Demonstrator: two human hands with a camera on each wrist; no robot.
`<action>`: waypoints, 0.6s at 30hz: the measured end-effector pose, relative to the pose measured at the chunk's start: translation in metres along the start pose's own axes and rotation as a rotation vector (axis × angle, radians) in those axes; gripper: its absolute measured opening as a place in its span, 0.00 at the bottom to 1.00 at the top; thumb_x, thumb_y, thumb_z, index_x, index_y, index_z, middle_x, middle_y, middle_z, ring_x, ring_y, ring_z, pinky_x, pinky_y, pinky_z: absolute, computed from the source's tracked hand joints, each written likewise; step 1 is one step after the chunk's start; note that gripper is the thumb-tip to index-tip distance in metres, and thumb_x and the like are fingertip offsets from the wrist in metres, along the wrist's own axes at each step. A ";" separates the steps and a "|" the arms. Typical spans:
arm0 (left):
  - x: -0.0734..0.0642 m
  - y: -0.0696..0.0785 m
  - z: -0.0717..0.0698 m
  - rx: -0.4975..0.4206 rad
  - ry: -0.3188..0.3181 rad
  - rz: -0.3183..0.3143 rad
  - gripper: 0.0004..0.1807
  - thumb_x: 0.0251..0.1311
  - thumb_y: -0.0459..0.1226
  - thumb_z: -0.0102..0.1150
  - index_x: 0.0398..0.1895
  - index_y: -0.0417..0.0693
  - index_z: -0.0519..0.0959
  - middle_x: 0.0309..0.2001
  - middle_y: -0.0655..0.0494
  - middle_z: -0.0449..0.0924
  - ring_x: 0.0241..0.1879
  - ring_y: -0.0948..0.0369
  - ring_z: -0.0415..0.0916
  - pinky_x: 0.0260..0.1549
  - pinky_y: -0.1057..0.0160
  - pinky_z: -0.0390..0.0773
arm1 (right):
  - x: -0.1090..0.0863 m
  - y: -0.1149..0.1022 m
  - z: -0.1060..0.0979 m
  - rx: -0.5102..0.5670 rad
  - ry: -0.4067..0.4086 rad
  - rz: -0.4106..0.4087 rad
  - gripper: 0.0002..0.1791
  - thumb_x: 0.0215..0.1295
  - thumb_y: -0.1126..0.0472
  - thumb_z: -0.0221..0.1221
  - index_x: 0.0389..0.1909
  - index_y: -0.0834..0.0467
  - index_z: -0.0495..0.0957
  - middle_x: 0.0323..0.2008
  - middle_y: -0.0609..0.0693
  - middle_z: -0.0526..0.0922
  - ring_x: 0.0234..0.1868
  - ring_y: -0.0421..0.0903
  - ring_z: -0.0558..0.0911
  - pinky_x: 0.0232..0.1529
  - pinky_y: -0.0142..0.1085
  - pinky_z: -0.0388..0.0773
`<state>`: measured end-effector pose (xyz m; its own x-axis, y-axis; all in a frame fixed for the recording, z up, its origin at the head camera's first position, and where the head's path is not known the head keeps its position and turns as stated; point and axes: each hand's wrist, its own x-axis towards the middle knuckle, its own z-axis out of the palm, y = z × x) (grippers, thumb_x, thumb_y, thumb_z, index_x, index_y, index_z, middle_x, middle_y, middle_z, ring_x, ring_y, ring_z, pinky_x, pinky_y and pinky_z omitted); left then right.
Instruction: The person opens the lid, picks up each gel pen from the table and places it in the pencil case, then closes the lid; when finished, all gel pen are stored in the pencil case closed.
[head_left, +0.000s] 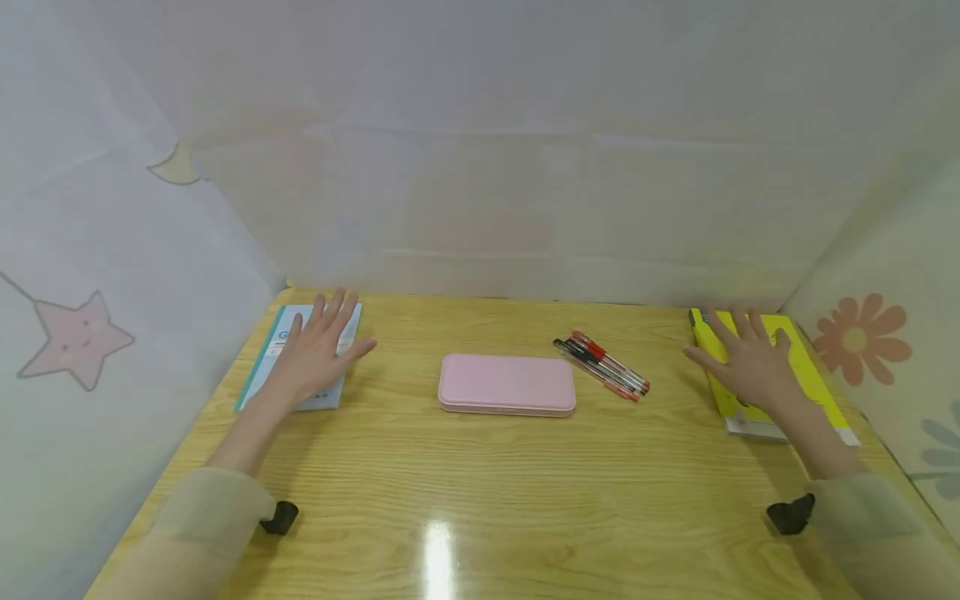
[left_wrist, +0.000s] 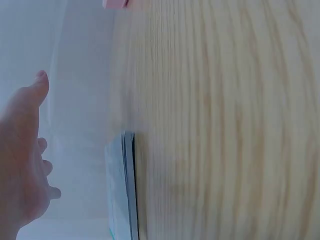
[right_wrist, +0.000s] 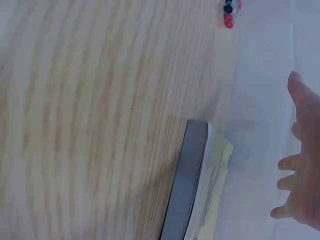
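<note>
Seemingly just below left hand [head_left: 311, 354], pale booklet [head_left: 324, 395]; below right hand [head_left: 753, 367], yellow book [head_left: 808, 371] (both hands splayed).

Only "G" [head_left: 282, 335] legible, on lt. blue bk [head_left: 274, 357] (other print unclear).

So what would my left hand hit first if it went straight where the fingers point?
Probably the white cloth behind the table; your left hand looks raised above the light blue book, though depth is hard to judge.

Creased pale walls [head_left: 480, 183], wooden table [head_left: 570, 492]
</note>
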<state>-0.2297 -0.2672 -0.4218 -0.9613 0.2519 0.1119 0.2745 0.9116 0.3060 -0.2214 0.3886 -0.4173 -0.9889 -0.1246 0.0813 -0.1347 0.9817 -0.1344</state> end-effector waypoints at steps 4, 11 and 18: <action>0.005 0.012 0.008 -0.037 0.006 0.014 0.48 0.73 0.67 0.41 0.84 0.63 0.31 0.85 0.54 0.29 0.84 0.39 0.31 0.76 0.24 0.40 | 0.003 -0.008 0.001 0.012 0.006 -0.018 0.51 0.71 0.28 0.50 0.84 0.48 0.41 0.81 0.69 0.45 0.80 0.77 0.44 0.63 0.86 0.41; 0.007 0.030 0.021 -0.233 -0.038 0.034 0.48 0.74 0.64 0.44 0.83 0.68 0.30 0.85 0.54 0.33 0.84 0.42 0.32 0.79 0.30 0.41 | 0.011 -0.035 0.004 0.036 0.064 -0.115 0.50 0.71 0.31 0.54 0.84 0.48 0.45 0.80 0.69 0.51 0.79 0.76 0.48 0.66 0.84 0.44; 0.013 0.045 0.031 -0.406 -0.052 0.050 0.45 0.74 0.63 0.46 0.82 0.76 0.32 0.85 0.60 0.36 0.84 0.43 0.40 0.79 0.31 0.46 | 0.019 -0.065 0.005 0.017 0.092 -0.209 0.48 0.71 0.35 0.58 0.84 0.45 0.46 0.80 0.67 0.53 0.80 0.73 0.52 0.71 0.79 0.44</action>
<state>-0.2307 -0.2124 -0.4360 -0.9437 0.3178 0.0913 0.2981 0.6981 0.6509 -0.2321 0.3221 -0.4118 -0.9295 -0.3105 0.1989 -0.3377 0.9334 -0.1215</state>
